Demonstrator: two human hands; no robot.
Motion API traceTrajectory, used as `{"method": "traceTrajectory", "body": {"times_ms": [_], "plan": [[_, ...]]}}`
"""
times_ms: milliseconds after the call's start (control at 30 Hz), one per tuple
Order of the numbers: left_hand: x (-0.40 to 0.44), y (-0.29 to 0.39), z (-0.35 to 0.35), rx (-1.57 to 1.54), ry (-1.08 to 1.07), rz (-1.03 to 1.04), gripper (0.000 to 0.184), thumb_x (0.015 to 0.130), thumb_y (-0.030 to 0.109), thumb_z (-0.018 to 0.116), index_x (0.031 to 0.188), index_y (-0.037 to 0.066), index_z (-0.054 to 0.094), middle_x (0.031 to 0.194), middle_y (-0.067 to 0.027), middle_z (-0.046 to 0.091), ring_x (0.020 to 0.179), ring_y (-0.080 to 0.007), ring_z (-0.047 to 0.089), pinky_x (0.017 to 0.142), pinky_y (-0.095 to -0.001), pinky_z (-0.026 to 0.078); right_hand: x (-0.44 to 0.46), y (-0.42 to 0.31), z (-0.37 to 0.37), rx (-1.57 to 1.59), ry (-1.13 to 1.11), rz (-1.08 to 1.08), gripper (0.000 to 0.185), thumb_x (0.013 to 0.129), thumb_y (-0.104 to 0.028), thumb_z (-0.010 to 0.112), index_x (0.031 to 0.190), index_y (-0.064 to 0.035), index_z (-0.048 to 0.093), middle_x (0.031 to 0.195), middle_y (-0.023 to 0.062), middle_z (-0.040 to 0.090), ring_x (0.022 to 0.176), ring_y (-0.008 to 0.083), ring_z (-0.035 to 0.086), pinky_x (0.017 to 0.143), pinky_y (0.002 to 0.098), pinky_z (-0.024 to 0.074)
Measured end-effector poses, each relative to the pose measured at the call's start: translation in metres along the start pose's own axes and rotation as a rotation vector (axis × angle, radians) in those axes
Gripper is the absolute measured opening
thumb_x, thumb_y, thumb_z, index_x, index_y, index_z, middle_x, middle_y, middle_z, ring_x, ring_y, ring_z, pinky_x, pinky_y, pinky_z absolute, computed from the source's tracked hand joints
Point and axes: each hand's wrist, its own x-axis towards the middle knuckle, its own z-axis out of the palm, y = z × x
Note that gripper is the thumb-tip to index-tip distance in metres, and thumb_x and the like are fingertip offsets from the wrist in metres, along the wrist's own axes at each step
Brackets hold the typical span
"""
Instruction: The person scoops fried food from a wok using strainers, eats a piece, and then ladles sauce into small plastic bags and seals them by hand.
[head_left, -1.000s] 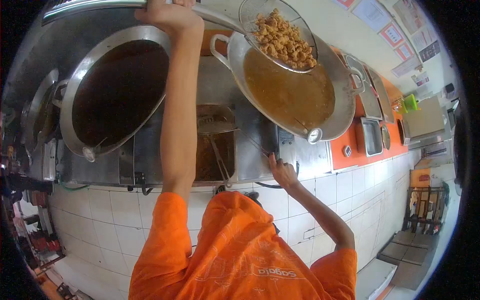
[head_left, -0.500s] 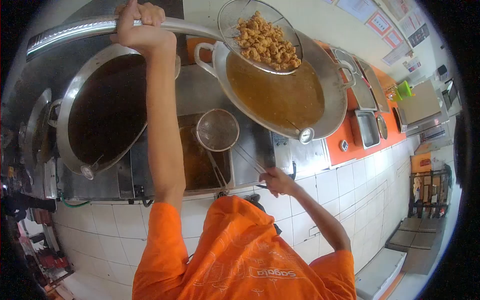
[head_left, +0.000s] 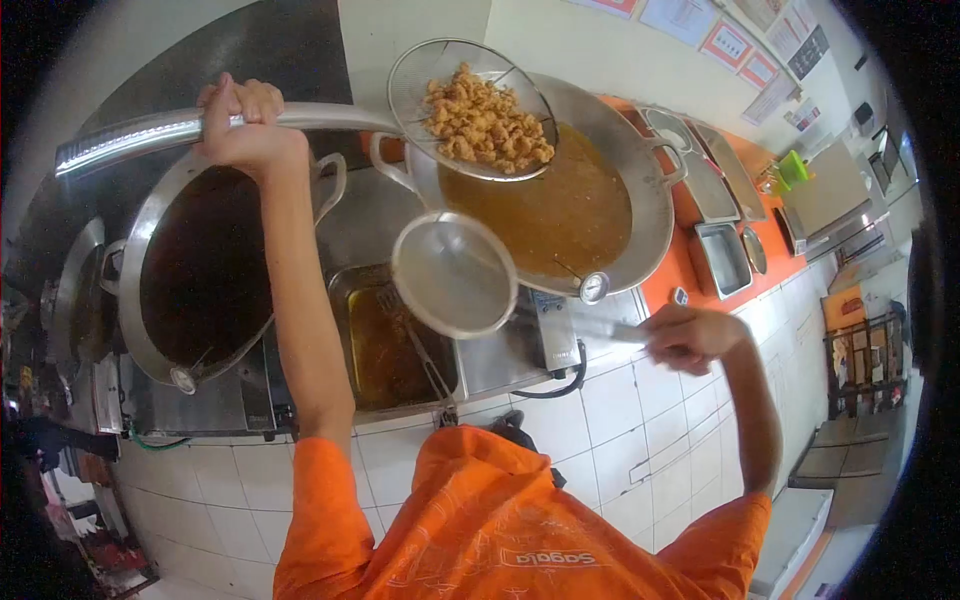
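My left hand (head_left: pixel 245 125) grips the long metal handle of a large wire skimmer (head_left: pixel 410 78). Browned fried pieces (head_left: pixel 485 122) fill its basket, which hangs over the left part of a wok of amber oil (head_left: pixel 590 205). In my right hand (head_left: pixel 695 338) is the handle of a smaller fine-mesh strainer (head_left: pixel 455 275), blurred near the hand. The strainer is raised in front of that wok, partly above a rectangular oil tray (head_left: pixel 385 350), and its mesh looks bare. A dial thermometer (head_left: pixel 594 288) is at the wok's near rim.
On the left stands a wok of dark oil (head_left: pixel 205 270) with its own thermometer (head_left: pixel 183 379). Tongs (head_left: pixel 430 365) lean in the oil tray. Metal trays (head_left: pixel 722 260) sit on the orange counter (head_left: pixel 668 275) at right. Papers (head_left: pixel 727 47) hang on the wall.
The small strainer has risen from the oil tray, with my right hand moving right and slightly up. My left hand and the loaded skimmer have shifted left and down in view.
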Motion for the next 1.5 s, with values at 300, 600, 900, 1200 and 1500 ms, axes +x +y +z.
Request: {"method": "traceTrajectory", "body": {"times_ms": [300, 600, 900, 1200, 1500], "plan": [[0.002, -0.008, -0.006, -0.028, 0.01, 0.033, 0.025, 0.074, 0.013, 0.056, 0.058, 0.014, 0.037, 0.046, 0.0023, 0.028, 0.038, -0.0104, 0.026, 0.042, -0.026, 0.021, -0.039, 0.048, -0.11, -0.032, 0.678, -0.148, 0.017, 0.088, -0.018, 0.05, 0.084, -0.0022, 0.054, 0.05, 0.0031, 0.045, 0.032, 0.0106, 0.038, 0.028, 0.0255, 0.0307], [-0.002, -0.006, -0.015, -0.035, -0.021, 0.037, 0.032, 0.075, 0.017, 0.057, 0.053, 0.015, 0.033, 0.045, 0.0017, 0.028, 0.037, -0.0105, 0.024, 0.043, -0.0255, 0.02, 0.143, 0.023, -0.106, -1.255, 1.291, 0.173, 0.023, 0.08, -0.012, 0.055, 0.098, -0.0005, 0.064, 0.096, 0.0189, 0.064, 0.086, 0.0285, 0.066, 0.064, 0.0364, 0.0543], [-0.012, -0.006, -0.006, -0.041, -0.103, 0.067, 0.028, 0.079, 0.011, 0.05, 0.055, 0.014, 0.034, 0.045, 0.0021, 0.027, 0.035, -0.0102, 0.026, 0.04, -0.0244, 0.021, 0.175, -0.022, -0.053, -1.278, 0.628, -0.133, 0.016, 0.073, -0.01, 0.059, 0.084, -0.0008, 0.066, 0.076, 0.015, 0.065, 0.072, 0.027, 0.066, 0.054, 0.0371, 0.0534], [-0.014, -0.014, -0.003, -0.039, -0.052, 0.055, 0.021, 0.077, 0.01, 0.052, 0.062, 0.013, 0.037, 0.045, 0.002, 0.027, 0.035, -0.0095, 0.025, 0.039, -0.0238, 0.021, 0.192, -0.029, -0.04, -1.26, 0.273, -0.26, 0.018, 0.07, -0.01, 0.054, 0.08, 0.0043, 0.059, 0.059, 0.0121, 0.059, 0.048, 0.0236, 0.059, 0.042, 0.0336, 0.0487], [-0.013, -0.009, 0.001, -0.019, -0.039, 0.068, 0.032, 0.08, 0.014, 0.051, 0.055, 0.015, 0.032, 0.044, 0.002, 0.027, 0.034, -0.01, 0.025, 0.04, -0.0249, 0.021, 0.137, -0.034, 0.006, -0.32, 0.211, -0.333, 0.026, 0.081, -0.006, 0.05, 0.105, 0.0019, 0.059, 0.06, 0.0075, 0.051, 0.046, 0.0141, 0.051, 0.04, 0.0289, 0.0428]]}}
